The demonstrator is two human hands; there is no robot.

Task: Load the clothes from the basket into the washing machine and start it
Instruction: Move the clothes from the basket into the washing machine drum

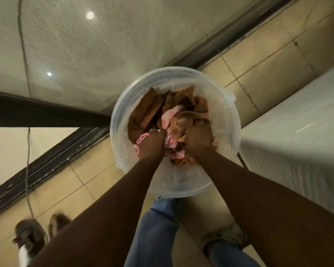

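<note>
Closest to the camera are the person's legs in blue jeans [154,228] and a pale worn shoe [227,240] on the tan tiled floor [85,180]. A pair of fuzzy brown slippers [35,234] sits off to the left.

A little farther out, both bare arms reach down into the round see-through plastic basket [181,187], which stands on the floor just in front of the feet. The left hand [152,142] is closed around a bunch of the pink and white patterned cloth [169,117]. The right hand [198,140] is closed on a fold of the brown clothes [145,110]. All the clothes are in the basket, piled in a tangle.

A white flat-topped thing [297,135] stands just beside the basket on the right. It may be the washing machine, but I cannot tell.

Behind the basket is a grey mesh screen [75,45] in a dark frame [46,160].

What could go wrong? The clothes are twisted together, so lifting one bunch may drag others over the rim and drop them on the floor. The basket looks light, so a hard pull could tip it. A loose end could also hang down and get stepped on.
</note>
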